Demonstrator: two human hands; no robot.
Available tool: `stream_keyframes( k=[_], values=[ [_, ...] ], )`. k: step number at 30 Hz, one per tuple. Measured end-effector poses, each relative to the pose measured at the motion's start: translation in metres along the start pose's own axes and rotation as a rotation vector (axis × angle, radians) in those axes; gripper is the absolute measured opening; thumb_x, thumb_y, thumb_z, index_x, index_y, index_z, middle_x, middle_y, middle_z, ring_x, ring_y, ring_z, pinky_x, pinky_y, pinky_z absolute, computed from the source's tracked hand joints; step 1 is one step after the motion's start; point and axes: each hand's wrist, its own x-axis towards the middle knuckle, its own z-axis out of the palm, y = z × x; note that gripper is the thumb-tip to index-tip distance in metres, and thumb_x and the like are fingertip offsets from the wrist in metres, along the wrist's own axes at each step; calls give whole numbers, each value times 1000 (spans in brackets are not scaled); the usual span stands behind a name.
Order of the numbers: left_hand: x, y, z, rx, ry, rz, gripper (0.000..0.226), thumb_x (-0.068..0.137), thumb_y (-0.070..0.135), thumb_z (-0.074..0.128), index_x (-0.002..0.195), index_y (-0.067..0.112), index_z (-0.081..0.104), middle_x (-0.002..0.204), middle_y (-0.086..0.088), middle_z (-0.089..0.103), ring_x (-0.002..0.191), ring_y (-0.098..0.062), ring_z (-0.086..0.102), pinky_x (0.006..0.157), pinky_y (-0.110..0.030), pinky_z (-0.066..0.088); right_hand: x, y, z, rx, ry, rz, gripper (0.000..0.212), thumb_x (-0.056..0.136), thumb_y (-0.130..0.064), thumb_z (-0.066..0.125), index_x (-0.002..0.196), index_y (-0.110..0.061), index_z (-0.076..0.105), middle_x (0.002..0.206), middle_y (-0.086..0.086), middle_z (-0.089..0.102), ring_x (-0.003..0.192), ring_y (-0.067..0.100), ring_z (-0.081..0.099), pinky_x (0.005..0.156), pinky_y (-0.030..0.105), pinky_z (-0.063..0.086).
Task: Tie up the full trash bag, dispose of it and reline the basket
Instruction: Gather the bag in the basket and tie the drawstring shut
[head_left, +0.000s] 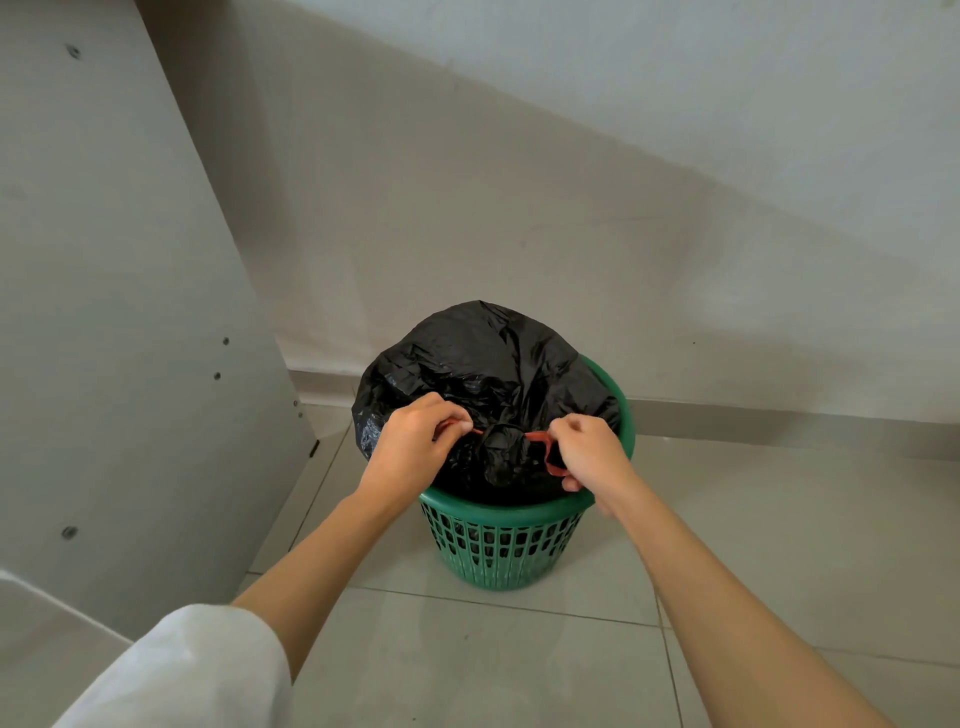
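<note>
Now both hands are pulling the red drawstring at the gathered neck of a bulging black plastic trash bag (483, 374).

Sitting in a green slotted plastic basket (501, 545) on pale floor tiles (519, 665), the bag is bulging above the rim; the left hand (415, 447) and right hand (592, 452) are each pinching an end of the red drawstring (545, 452), seemingly taut.

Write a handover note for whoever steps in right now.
Left hand: pinching one end of the red drawstring.
Right hand: gripping the other end.
The black trash bag sits full in the green basket on the floor by the wall, its neck gathered.
Done: mouth cinched.
Left: finish the knot, lift the bag out, dispose of it, reline the basket.
</note>
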Motion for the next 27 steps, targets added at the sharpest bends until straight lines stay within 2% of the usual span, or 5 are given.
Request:
stream_keyframes(
  k=[3, 7, 13, 18, 27],
  values=[
    [6, 6, -2, -10, 34, 24, 6, 86, 13, 66, 87, 13, 72, 79, 7, 61, 71, 0, 55, 68, -8, 42, -7, -2, -9, 75, -134, 8, 37, 93, -38, 55, 80, -4, 66, 45, -4, 35, 39, 9, 32, 37, 21, 22],
    [9, 6, 3, 30, 5, 54, 7, 86, 12, 66, 89, 10, 72, 81, 4, 61, 72, -4, 57, 68, -7, 41, -10, -3, -14, 228, -222, 8, 38, 95, -32, 54, 64, -10, 53, 50, -3, 33, 40, 9, 35, 37, 20, 18],
    [10, 11, 7, 345, -135, 337, 20, 94, 18, 51, 80, 6, 60, 77, 0, 49, 69, -17, 46, 64, -28, 42, -5, -15, -7, 667, -73, 202, 35, 95, -19, 52, 61, -13, 47, 39, -7, 34, 31, 6, 26, 33, 18, 15],
    [8, 12, 7, 341, -136, 320, 24, 92, 17, 43, 70, 15, 35, 74, 5, 34, 69, -14, 33, 67, -21, 20, -2, -14, 3, 972, -89, 336, 35, 96, -10, 44, 61, -12, 42, 34, -7, 32, 23, 5, 25, 26, 14, 14],
    [-3, 3, 5, 151, -144, 136, 31, 91, 9, 47, 65, 15, 30, 69, 8, 30, 61, -8, 33, 56, -18, 28, -3, -10, 1, 1040, -104, 385, 37, 94, -5, 45, 58, -13, 39, 32, -6, 31, 22, 4, 23, 24, 14, 14]
  ],
)
